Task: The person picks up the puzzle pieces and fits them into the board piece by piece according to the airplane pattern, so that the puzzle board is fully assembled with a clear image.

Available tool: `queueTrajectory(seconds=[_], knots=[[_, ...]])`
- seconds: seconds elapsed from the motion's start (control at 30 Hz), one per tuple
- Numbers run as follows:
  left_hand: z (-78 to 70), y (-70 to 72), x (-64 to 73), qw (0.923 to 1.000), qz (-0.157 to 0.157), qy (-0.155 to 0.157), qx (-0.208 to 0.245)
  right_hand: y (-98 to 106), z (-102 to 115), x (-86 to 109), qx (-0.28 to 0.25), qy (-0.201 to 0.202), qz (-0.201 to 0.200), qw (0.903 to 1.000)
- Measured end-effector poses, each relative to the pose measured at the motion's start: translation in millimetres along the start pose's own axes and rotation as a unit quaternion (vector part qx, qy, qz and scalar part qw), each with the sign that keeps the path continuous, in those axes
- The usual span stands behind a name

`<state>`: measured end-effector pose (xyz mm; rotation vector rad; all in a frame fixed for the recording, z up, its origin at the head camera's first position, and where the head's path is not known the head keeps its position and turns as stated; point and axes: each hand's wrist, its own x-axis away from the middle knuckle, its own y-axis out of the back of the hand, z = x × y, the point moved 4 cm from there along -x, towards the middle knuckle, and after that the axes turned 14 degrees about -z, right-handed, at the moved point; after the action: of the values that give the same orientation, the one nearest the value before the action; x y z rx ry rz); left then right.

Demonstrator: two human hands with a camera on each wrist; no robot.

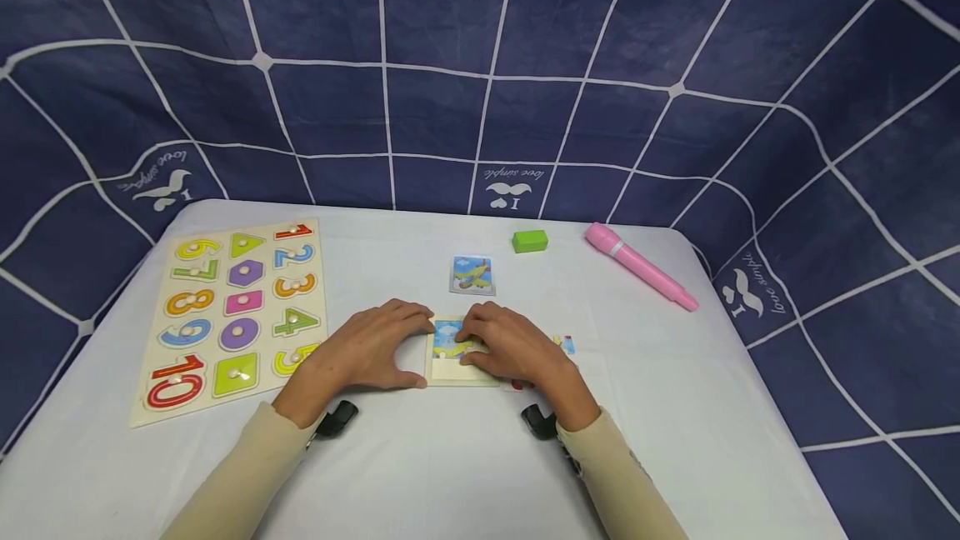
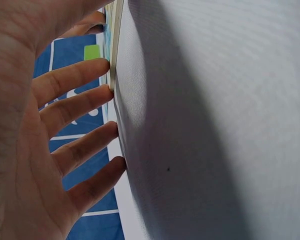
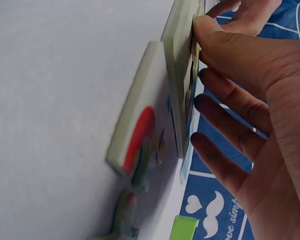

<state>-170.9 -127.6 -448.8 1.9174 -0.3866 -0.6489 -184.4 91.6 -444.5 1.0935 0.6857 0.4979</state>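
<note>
A small wooden jigsaw tray [image 1: 465,370] lies flat, with a sky-blue airplane picture in its upper part and bare wood below. My left hand [image 1: 380,346] is at the tray's left side, its fingers spread and fairly straight; in the left wrist view two fingertips [image 2: 109,90] touch the edge. My right hand [image 1: 512,346] reaches over the tray from the right. Its thumb and bent forefinger pinch a jigsaw piece [image 3: 194,55] close over the tray's surface, while the other fingers hang apart. Much of that piece is hidden by the hand.
Loose picture pieces [image 1: 564,344] lie right of the tray, partly under my right hand; one with red [image 3: 140,135] leans near the tray's edge. Beyond sit an airplane picture card [image 1: 472,275], a green block [image 1: 530,241] and a pink marker-shaped stick [image 1: 645,267]. A number-and-shape board [image 1: 258,227] is left.
</note>
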Motion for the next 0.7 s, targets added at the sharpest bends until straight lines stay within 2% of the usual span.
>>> queueTrajectory(seconds=[0.27,0.7], knots=[[-0.7,1.0,-0.1,1.0000,-0.006,-0.006,-0.003,6.2,-2.2,2.3,-0.003,-0.007,-0.010,0.9999],[-7.3,-2.3,-0.9,0.9999,-0.005,0.006,0.014,33.3,-28.7,27.9,0.007,-0.074,-0.036,0.9966]])
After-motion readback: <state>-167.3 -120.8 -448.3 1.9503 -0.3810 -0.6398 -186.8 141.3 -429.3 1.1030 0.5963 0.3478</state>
